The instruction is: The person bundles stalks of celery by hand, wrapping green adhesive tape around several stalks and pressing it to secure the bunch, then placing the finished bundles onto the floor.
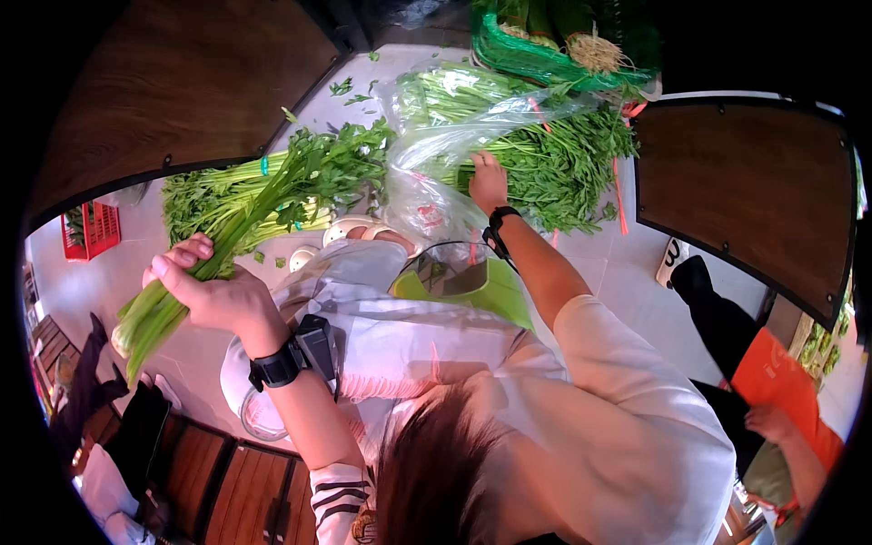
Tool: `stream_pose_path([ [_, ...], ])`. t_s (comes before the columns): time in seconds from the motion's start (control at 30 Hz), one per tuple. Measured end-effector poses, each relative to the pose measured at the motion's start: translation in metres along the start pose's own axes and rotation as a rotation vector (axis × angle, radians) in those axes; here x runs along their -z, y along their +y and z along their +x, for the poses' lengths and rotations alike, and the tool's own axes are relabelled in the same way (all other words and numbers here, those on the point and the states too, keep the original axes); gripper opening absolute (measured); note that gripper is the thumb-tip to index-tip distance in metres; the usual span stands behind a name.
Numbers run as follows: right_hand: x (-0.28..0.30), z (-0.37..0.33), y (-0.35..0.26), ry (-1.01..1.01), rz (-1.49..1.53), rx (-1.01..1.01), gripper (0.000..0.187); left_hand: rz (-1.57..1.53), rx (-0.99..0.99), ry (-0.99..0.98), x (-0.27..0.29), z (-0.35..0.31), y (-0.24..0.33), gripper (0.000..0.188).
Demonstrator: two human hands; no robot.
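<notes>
My left hand (213,291) is closed round the pale lower stalks of a bunch of celery (241,227), its leafy tops pointing away to the upper right. Beyond it more celery (200,195), bound with blue-green ties, lies on the floor. My right hand (489,182) rests at the mouth of a clear plastic bag (422,168), its fingers curled against the stalks of a large heap of celery (563,159). What those fingers hold, if anything, I cannot make out. The bag partly covers the heap.
A green-lined crate (563,59) of rooted vegetables stands at the far side. Dark wooden panels (182,91) flank both sides. A red basket (91,232) stands at left, and a lime-green container (481,291) is near my lap. Another person's hand (772,422) shows at right.
</notes>
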State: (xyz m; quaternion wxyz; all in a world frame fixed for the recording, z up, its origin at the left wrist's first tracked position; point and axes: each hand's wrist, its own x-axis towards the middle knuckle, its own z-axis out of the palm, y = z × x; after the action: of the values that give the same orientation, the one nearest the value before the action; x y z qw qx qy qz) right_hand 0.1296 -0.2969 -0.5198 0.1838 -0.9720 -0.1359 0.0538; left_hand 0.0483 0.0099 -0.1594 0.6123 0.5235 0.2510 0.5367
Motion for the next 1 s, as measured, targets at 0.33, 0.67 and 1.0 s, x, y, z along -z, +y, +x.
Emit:
stream_pose_path([
  [0.33,0.002,0.037,-0.002,-0.315,-0.204,0.072,0.042,0.042,0.096,0.014,-0.001,0.005,-0.003,0.031],
  [0.67,0.02,0.049,0.006,-0.424,-0.125,0.17,0.037,0.058,0.052,-0.08,0.004,0.004,-0.006,0.025],
  [1.0,0.005,0.097,-0.061,-0.058,1.213,-0.462,0.025,0.032,0.092,-0.079,-0.002,0.002,-0.002,0.025],
])
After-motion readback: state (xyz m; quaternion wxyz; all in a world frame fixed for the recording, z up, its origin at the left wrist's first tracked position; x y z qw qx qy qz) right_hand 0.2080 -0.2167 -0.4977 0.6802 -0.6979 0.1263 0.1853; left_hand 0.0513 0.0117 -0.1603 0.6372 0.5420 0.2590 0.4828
